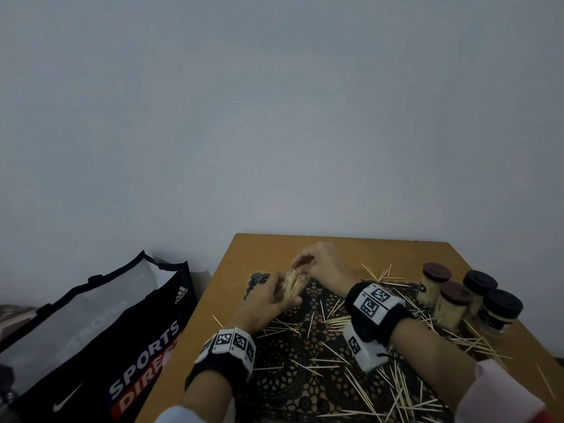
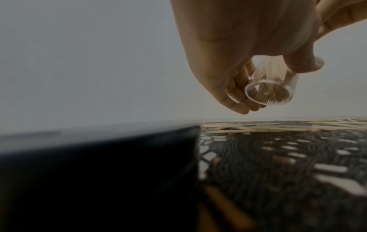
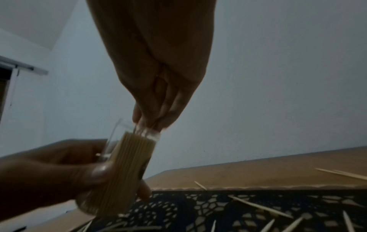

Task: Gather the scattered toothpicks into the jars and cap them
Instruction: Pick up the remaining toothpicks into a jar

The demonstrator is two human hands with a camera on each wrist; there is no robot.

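Above the black lace mat (image 1: 293, 355), at about 10 o'clock on the bench (image 1: 232, 264), the left hand (image 1: 262, 303) grips a clear open jar (image 3: 123, 169) packed with toothpicks, thumb and fingers curled round it. The right hand (image 1: 317, 264) pinches toothpicks at the jar's mouth. Loose toothpicks (image 1: 396, 389) litter the mat from 3 to 6 o'clock. Four capped jars (image 1: 451, 303) stand at 2 o'clock.

Light was dim and grey-blue in all three views, flat, with no glare. Head view bent strongly toward its edges; wall (image 1: 274, 117) went darker at the corners. Left wrist view: near mat (image 2: 288, 172) badly out of focus. Right wrist view: motion blur over jar (image 3: 127, 164); hands in shadow.
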